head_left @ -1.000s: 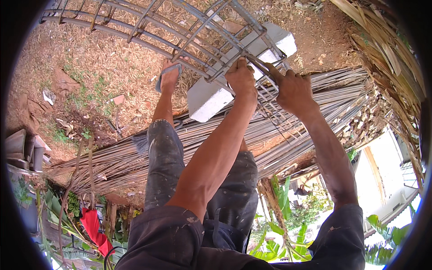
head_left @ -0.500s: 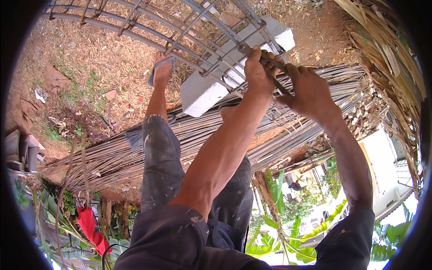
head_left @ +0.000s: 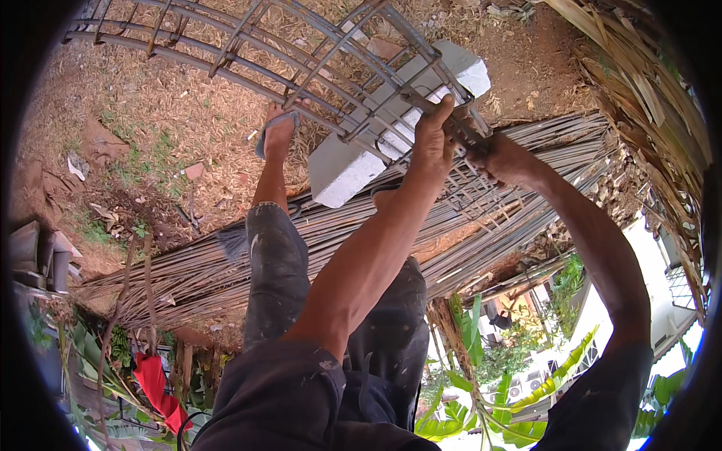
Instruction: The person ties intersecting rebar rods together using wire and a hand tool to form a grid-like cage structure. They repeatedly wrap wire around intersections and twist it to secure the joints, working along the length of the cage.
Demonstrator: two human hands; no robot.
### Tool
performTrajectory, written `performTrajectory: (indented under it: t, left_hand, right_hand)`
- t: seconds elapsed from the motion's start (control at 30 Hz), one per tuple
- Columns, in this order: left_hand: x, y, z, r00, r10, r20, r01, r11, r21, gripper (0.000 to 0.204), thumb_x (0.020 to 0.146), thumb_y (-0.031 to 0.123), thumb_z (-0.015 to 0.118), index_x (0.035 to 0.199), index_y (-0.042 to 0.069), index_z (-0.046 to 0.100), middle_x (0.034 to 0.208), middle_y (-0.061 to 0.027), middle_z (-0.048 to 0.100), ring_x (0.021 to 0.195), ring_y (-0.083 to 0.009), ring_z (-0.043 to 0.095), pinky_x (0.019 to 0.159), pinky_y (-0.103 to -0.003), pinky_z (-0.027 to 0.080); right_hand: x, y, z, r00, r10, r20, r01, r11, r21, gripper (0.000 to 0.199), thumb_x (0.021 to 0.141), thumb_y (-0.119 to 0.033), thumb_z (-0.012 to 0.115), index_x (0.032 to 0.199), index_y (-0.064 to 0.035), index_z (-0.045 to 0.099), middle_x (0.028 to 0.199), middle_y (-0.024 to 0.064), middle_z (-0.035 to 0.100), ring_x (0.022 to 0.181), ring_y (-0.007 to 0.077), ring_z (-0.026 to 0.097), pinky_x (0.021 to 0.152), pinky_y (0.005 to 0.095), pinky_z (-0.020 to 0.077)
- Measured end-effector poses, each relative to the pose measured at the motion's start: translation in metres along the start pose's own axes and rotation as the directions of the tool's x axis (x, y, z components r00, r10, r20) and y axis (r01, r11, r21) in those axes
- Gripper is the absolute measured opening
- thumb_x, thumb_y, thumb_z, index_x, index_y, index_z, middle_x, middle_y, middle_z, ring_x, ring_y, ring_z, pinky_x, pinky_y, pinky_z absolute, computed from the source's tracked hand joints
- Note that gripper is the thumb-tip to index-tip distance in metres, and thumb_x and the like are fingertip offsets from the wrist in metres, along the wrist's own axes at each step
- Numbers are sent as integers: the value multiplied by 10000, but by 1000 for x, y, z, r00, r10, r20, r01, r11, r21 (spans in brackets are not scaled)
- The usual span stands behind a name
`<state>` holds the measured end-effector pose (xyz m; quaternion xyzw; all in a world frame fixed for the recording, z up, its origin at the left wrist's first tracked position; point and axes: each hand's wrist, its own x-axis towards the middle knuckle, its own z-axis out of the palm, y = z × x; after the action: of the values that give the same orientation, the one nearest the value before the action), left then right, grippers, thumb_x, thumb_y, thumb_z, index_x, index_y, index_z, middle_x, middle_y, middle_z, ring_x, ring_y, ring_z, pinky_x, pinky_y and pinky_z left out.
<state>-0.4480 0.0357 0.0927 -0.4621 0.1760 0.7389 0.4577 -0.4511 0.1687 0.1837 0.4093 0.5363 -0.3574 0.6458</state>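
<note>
- Your left hand [head_left: 432, 143] is closed on a bar at the near end of the rebar cage [head_left: 248, 45], which rests on the white block [head_left: 353, 165]. If that grip slackens, the cage may roll off the block toward your foot [head_left: 277, 131], which wears only a sandal.
- Your right hand [head_left: 500, 154] is clenched around a thin tool [head_left: 451, 124] at the cage's corner. If the tool slips off the bar, it could jab your left fingers, which lie just beside it.
- The loose rods [head_left: 226, 263] underfoot could roll, and your balance would go.
</note>
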Motion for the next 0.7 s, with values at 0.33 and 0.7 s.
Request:
performTrajectory:
  t: [0.33, 0.7]
  left_hand:
    - [17, -16, 35, 861, 74, -504, -113, 993, -47, 157, 904, 125, 619, 838, 44, 502, 580, -42, 507, 430, -186, 496, 406, -333, 423]
    - [13, -14, 45, 572, 283, -769, 423, 702, 573, 435, 769, 250, 682, 1082, -26, 559, 946, -255, 684, 865, -415, 672, 774, -494, 519]
  right_hand:
    - [-6, 11, 74, 681, -360, -637, -137, 792, -594, 379, 808, -207, 660, 1101, -7, 527, 965, 186, 640, 950, 388, 634, 880, 469, 503]
    - [54, 76, 91, 911, -293, -289, 366, 898, 245, 647, 714, -258, 830, 1241, -23, 539, 981, 133, 700, 893, 277, 682, 760, 371, 525]
